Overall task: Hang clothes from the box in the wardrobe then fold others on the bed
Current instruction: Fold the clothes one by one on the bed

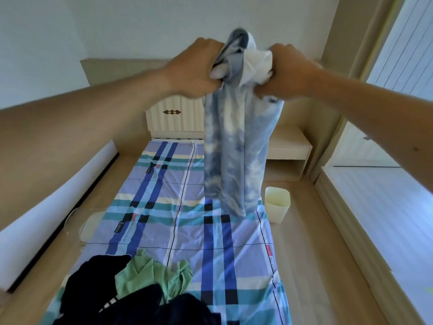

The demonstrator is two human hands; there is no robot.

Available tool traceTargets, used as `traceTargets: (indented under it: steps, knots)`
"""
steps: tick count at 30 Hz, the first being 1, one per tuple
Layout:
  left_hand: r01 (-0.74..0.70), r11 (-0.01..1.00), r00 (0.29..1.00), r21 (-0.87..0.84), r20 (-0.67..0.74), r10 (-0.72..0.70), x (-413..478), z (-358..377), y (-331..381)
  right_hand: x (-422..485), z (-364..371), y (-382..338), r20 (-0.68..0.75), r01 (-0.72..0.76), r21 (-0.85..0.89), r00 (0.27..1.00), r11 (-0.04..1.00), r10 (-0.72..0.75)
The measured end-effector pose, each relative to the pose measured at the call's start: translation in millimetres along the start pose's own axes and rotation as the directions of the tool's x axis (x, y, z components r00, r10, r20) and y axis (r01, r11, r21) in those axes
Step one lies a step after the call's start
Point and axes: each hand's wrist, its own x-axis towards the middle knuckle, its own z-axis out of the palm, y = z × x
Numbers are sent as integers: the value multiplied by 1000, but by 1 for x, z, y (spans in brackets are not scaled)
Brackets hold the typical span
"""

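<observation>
both hands, left hand (199, 66) and right hand (288, 71), grip the bunched top of a soft, light tie-dye t-shirt (236, 148) at upper centre; best held by its shoulders.

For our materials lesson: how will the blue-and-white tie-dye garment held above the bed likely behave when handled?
Probably floppy: the tie-dye garment hangs in a limp, creased column from the left hand and right hand. Likely light: its top bunches small inside both fists. Pushed across the bed sheet, it would probably crumple rather than slide.
</observation>
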Motion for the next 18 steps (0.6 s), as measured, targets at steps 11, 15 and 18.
traceTargets:
  steps: [11, 15, 18]
  knots:
    - [176, 971, 807, -159, 589, -49, -246, 201, 55, -245, 204, 6, 664, -215, 276, 747, 937, -25]
    - [267, 925, 674, -269, 738, 21, -328, 263, 73, -326, 256, -4, 830, -278, 230, 556, 933, -40]
    - [330, 877, 581, -349, 808, 103, -375, 298, 85, -368, 284, -9, 913, -337, 261, 389, 904, -119]
